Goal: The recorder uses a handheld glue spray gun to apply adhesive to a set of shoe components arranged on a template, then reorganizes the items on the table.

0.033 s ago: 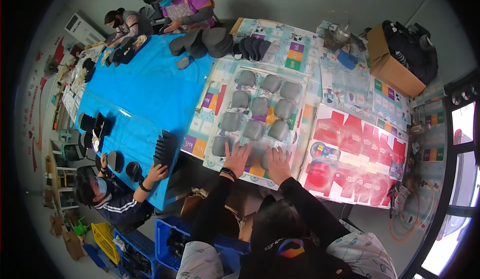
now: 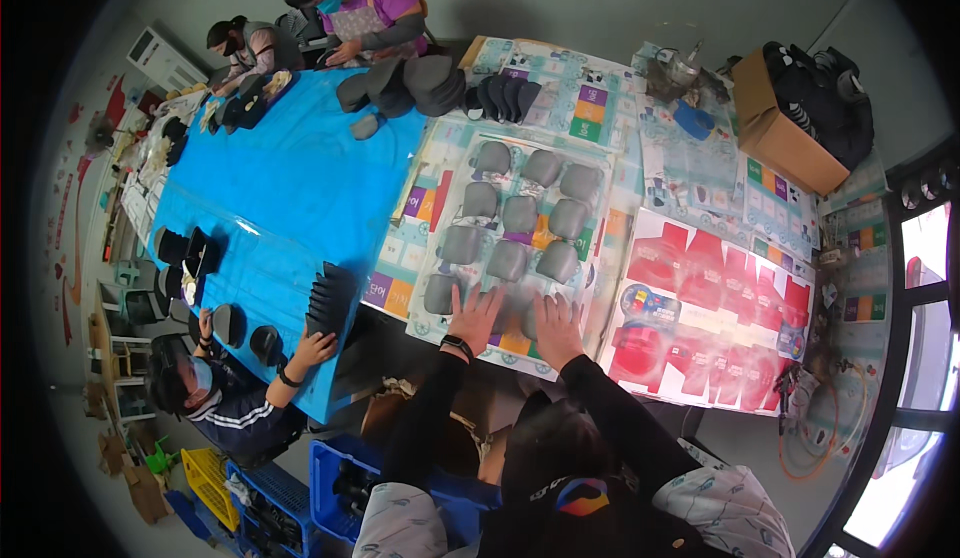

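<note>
Rows of several grey, rounded, curved pieces (image 2: 509, 260) lie on a white printed sheet (image 2: 420, 326) in front of me. At the near row, my left hand (image 2: 473, 316) rests with its fingers stretched out, beside a grey piece (image 2: 438, 295) at the row's left end. My right hand (image 2: 557, 324) also has its fingers extended and apart, over the near right part of the sheet. A blurred grey piece (image 2: 515, 310) shows between the two hands. Parts of the near row are hidden under my fingers. Neither hand appears to grip anything.
A red-and-white printed sheet (image 2: 705, 308) lies to my right. Left is a blue-covered table (image 2: 290, 163) with a stack of black pieces (image 2: 328, 296) near a seated co-worker (image 2: 225, 393). A cardboard box (image 2: 785, 123) of dark items stands far right; a blue crate (image 2: 335, 488) sits below.
</note>
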`<state>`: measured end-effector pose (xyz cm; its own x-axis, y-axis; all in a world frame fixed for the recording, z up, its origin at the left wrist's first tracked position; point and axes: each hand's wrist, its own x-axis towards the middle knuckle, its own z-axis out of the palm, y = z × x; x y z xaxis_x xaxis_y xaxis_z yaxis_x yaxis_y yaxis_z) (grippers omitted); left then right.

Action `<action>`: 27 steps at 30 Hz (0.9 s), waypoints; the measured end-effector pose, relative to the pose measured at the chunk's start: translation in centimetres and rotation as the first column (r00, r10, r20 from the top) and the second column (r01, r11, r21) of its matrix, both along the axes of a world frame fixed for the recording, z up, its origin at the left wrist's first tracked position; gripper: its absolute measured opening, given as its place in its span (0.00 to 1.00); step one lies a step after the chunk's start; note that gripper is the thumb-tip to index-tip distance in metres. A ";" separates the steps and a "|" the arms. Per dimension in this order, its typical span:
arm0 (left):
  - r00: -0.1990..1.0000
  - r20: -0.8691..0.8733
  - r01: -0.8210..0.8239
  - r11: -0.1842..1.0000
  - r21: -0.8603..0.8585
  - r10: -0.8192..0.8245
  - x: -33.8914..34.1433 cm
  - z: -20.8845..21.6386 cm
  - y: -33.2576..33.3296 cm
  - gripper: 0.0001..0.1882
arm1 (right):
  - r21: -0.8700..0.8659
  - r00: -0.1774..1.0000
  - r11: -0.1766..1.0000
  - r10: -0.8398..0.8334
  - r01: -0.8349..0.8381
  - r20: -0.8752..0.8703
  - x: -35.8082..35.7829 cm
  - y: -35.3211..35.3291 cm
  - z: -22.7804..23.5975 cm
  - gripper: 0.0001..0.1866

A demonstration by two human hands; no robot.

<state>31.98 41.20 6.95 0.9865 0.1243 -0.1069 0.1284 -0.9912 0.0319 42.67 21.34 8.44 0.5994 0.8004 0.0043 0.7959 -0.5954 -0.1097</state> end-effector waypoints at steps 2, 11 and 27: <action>0.996 0.085 0.022 0.998 0.065 -0.027 0.1 -0.4 0.4 0.43 | -0.021 1.000 1.000 -0.007 0.007 -0.007 0.0 0.2 -0.5 0.41; 0.787 0.037 -0.590 0.768 -0.250 0.616 -2.6 -2.2 -2.5 0.20 | -0.036 0.943 0.999 0.013 -0.027 -0.334 0.4 -0.7 2.1 0.57; 0.485 0.187 -0.767 0.518 -0.379 0.855 -8.9 -6.1 6.1 0.30 | -0.004 0.678 0.817 -0.481 0.577 -0.556 -1.8 -7.2 -11.4 0.27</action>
